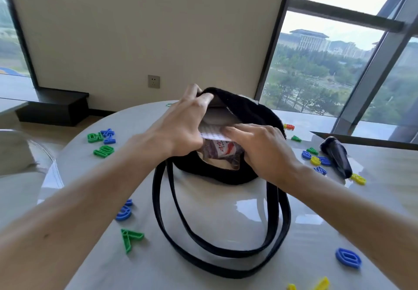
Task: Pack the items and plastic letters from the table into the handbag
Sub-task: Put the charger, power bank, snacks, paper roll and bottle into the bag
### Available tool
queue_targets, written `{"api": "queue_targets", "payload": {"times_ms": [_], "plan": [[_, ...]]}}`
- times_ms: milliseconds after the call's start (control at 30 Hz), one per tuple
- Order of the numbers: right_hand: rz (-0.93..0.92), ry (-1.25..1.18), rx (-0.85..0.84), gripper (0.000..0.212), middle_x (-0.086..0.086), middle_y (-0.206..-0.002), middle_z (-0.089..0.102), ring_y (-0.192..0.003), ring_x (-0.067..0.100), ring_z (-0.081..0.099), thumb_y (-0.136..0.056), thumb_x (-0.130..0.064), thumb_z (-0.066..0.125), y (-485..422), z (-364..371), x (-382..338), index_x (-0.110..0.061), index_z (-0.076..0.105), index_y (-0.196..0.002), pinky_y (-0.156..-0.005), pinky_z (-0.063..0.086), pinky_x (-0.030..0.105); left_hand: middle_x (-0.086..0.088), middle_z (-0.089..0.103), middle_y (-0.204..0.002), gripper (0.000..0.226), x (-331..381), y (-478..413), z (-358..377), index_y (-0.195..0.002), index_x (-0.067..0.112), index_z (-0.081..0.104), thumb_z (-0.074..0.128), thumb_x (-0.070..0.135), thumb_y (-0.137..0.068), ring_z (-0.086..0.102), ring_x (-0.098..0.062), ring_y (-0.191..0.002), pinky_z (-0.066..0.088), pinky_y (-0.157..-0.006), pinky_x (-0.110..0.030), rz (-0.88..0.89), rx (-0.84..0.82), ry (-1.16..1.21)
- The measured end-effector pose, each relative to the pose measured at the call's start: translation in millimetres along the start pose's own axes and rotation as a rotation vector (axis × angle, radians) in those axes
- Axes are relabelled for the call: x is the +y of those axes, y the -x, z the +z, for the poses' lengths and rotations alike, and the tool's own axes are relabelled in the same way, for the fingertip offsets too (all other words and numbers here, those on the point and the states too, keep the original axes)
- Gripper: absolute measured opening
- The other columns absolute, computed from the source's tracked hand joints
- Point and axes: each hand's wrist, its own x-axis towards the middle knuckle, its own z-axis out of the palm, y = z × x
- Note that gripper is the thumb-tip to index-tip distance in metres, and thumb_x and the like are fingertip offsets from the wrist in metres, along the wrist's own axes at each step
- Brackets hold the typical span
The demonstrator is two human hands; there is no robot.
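I see a wall socket [154,81] low on the beige wall [144,25] ahead — tall windows [321,63] either side, trees and buildings beyond — and a dark step [54,106] at left.

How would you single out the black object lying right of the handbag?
Start at the black handbag mid-table, then look right, toward the window. There a dark, elongated black object lies among small coloured letters; it alone is black, smooth and far longer.

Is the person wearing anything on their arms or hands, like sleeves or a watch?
No. Both forearms are bare with no sleeves in view. The left hand and right hand wear no gloves, and no rings, watch or bracelet show. The left forearm has a small dark spot.
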Motion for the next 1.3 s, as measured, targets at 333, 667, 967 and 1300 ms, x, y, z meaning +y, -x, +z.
{"api": "queue_targets", "payload": {"times_ms": [333,667,967,1300], "plan": [[0.087,0.228,0.055,0.045,-0.008,-0.133,0.06,-0.119,0.019,0.06,-0.102,-0.023,0.045,-45,24,8,-0.028,0.043,-0.147,-0.092,0.051,0.035,-0.001,0.032,-0.122,0.061,4,-5,2,-0.118,0.012,0.047,0.073,0.0,-0.064,0.051,-0.024,-0.102,0.052,-0.085,-0.039,0.049,-0.04,-0.13],[0.386,0.218,0.013,0.024,0.014,-0.099,0.069,-0.094,0.04,0.066,-0.085,-0.006,0.062,-71,37,14,-0.01,0.067,-0.107,-0.066,0.041,0.04,0.0,0.032,-0.13,0.078,8,-4,3,-0.136,0.014,0.045,0.075,0.002,-0.065,0.049,-0.026,-0.112,0.053,-0.087,-0.042,0.03,-0.062,-0.145],[0.336,0.185,-0.378,0.048,0.015,-0.135,0.059,-0.121,0.031,0.059,-0.096,-0.017,0.052,-93,46,34,-0.004,0.047,-0.142,-0.101,0.048,0.036,0.0,0.036,-0.137,0.099,10,-5,11,-0.156,0.017,0.024,0.072,0.006,-0.071,0.048,-0.025,-0.114,0.05,-0.094,-0.042,0.078,-0.067,-0.16],[0.237,-0.036,-0.206,0.044,0.009,-0.129,0.054,-0.115,0.036,0.056,-0.09,-0.025,0.05,-24,-7,-19,-0.014,0.051,-0.133,-0.091,0.049,0.044,-0.004,0.046,-0.124,0.049,2,3,2,-0.12,0.018,0.056,0.072,0.013,-0.075,0.05,-0.028,-0.114,0.049,-0.09,-0.049,0.075,-0.157,-0.223]]}}
